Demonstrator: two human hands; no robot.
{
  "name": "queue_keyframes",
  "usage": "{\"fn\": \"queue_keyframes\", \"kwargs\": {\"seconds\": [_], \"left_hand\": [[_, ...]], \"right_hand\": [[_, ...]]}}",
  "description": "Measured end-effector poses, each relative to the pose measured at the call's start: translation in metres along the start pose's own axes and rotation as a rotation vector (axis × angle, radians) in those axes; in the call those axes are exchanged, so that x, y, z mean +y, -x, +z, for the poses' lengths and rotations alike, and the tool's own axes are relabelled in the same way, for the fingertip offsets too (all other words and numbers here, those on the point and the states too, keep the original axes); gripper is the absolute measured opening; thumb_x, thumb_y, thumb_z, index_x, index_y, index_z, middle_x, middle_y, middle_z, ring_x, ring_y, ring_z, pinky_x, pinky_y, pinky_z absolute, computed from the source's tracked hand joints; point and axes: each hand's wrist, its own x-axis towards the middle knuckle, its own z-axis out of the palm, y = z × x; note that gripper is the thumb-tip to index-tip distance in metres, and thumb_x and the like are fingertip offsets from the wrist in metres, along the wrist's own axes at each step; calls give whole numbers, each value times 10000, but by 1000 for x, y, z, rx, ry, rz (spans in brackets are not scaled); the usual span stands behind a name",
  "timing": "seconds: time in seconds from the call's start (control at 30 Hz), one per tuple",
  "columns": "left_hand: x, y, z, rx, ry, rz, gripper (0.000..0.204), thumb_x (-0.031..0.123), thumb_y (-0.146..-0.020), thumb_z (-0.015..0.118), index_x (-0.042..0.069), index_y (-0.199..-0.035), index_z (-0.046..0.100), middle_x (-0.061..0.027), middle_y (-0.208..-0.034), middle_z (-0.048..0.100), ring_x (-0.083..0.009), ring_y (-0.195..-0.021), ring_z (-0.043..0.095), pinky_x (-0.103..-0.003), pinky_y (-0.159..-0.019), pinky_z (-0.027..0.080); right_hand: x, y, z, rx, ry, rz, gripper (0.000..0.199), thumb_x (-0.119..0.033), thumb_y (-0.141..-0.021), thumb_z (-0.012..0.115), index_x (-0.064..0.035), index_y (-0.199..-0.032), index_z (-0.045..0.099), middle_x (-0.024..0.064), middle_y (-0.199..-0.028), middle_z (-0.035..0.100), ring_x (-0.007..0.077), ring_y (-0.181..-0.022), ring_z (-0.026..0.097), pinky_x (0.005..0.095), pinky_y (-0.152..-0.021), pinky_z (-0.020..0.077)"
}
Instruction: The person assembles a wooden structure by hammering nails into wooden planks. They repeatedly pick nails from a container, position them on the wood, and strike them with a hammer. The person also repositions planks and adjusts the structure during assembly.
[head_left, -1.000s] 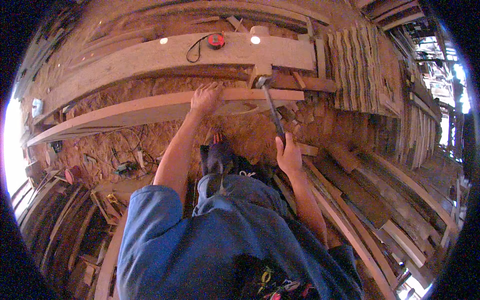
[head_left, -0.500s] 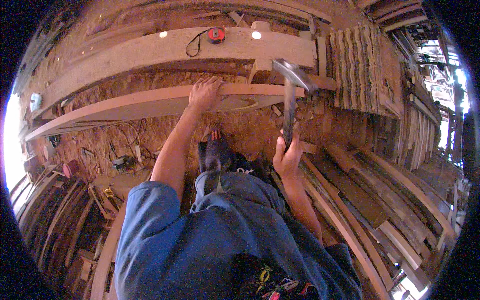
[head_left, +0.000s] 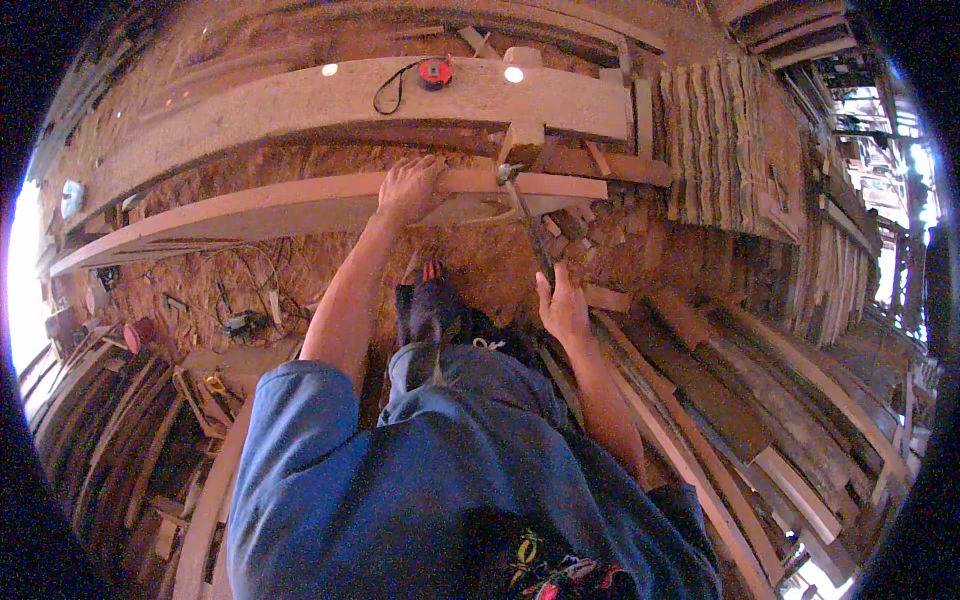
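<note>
- Wood, pale and long, makes up the board (head_left: pixel 300 212), which stands on edge; a thick beam (head_left: pixel 300 105) lies beyond it.
- Left hand (head_left: pixel 408 190): the fingers are bent over the board's top edge and grasp it, near the middle of its right half. How firmly they press I cannot tell.
- Right hand (head_left: pixel 567 308): the fingers are clenched around the dark handle of a hammer (head_left: pixel 528 220), on the near side of the board. Its head (head_left: pixel 509 174) is at the board's top edge, toward the right end; whether they touch I cannot tell.
- Tipping: just 1 hand steadies the board, so a blow off the middle of its narrow edge could rock it over.
- Hurt fingers: the left hand lies along the same edge, left of the head, so a swing that strays that way could catch it.
- Bad bounce: a wooden block (head_left: pixel 523 147) juts out just beyond the board, near the head, and could turn a stray blow aside.
- Bruised toes: a foot (head_left: pixel 432 271) is on the near side of the board, so a fall this way could land on it.
</note>
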Motion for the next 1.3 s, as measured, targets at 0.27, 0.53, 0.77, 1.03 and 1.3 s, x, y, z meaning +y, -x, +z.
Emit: {"fn": "queue_keyframes", "kwargs": {"seconds": [0.27, 0.53, 0.77, 1.03, 1.3], "left_hand": [[-1, -4, 6, 45, -2, 19, 595, 387, -837, 718, 127, -1340, 533, -106, -1404, 559, -283, -1332, 497, -457, -1141, 357], [2, -5, 2, 12, 21, -44, 623, 476, -870, 664, 138, -1374, 523, -118, -1444, 525, -293, -1361, 466, -474, -1156, 328], [-1, -2, -1, 31, -34, 41, 594, 466, -883, 644, 149, -1372, 529, -117, -1418, 544, -306, -1318, 507, -466, -1141, 352], [1, -3, -2, 66, 30, 13, 521, 384, -855, 698, 144, -1297, 565, -110, -1387, 564, -303, -1273, 546, -460, -1119, 378], [-3, 9, -12, -46, 78, -25, 517, 396, -839, 716, 118, -1253, 579, -94, -1357, 581, -289, -1299, 522, -462, -1128, 367]], "right_hand": [[1, 2, 4, 485, -167, -255, 415, -321, -1005, 538, 41, -1207, 506, 310, -958, 653, 513, -845, 641, 549, -719, 510], [9, 2, -4, 432, -330, -172, 425, -345, -1026, 505, 42, -1201, 518, 289, -964, 652, 501, -887, 636, 500, -732, 508], [-1, -7, 0, 12, -82, 14, 515, -340, -1010, 521, 37, -1358, 479, 321, -1213, 610, 497, -1045, 613, 531, -929, 498], [-8, -4, 0, 448, -76, -245, 401, -286, -1012, 525, 74, -1190, 517, 287, -1013, 667, 456, -938, 655, 531, -767, 497], [-12, 8, 13, 347, -347, -101, 418, -342, -1011, 516, 49, -1158, 528, 311, -952, 654, 517, -858, 618, 548, -736, 500]]}}
